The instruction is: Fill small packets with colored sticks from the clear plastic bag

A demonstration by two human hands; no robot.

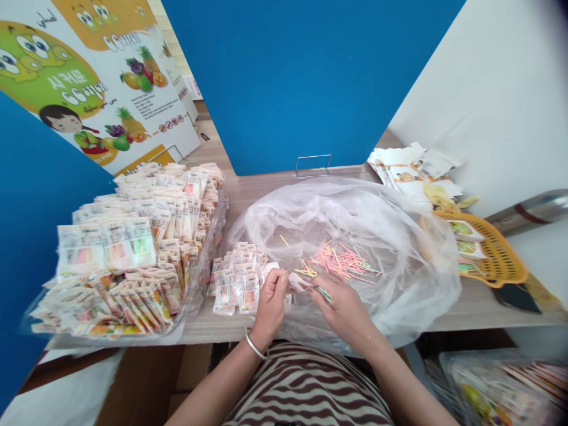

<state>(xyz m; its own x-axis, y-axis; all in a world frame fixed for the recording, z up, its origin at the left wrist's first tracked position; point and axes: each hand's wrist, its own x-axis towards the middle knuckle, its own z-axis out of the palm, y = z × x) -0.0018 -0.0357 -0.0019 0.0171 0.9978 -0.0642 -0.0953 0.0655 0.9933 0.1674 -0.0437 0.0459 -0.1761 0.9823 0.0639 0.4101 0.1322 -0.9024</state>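
My left hand (271, 299) and my right hand (342, 307) meet over the table's near edge. Both pinch one small clear packet (300, 283) between their fingertips; my right hand also seems to hold a few coloured sticks. Just beyond lies a loose heap of pink, yellow and green sticks (339, 261) on a crumpled clear plastic sheet (399, 260). A small pile of filled packets (237, 278) rests right beside my left hand.
A clear tray (208, 248) heaped with filled packets fills the left of the table. An orange basket (499, 254) with printed cards stands at the right, a stack of cards (412, 168) behind it. Blue partitions close the back and left.
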